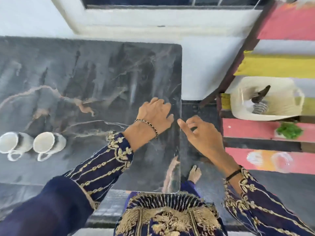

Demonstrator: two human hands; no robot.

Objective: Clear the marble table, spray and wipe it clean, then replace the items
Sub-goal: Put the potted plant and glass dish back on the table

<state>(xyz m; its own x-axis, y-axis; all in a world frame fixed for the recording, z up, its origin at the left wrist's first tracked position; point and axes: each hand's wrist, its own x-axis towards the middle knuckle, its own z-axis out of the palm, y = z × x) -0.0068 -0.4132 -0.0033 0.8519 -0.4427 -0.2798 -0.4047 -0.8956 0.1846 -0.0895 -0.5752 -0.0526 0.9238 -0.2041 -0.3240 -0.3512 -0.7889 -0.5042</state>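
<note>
left hand [156, 114] flat on marble table [85, 74]

Marble table [76, 79]: dark grey slab, pale and rust veins, glossy. Two white cups [32, 144] stood upright, side by side, well left of the hands.

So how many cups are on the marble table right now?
2. Both stand side by side near the table's front left: one cup at the left frame edge, the other cup just right of it. More may sit out of frame.
</note>
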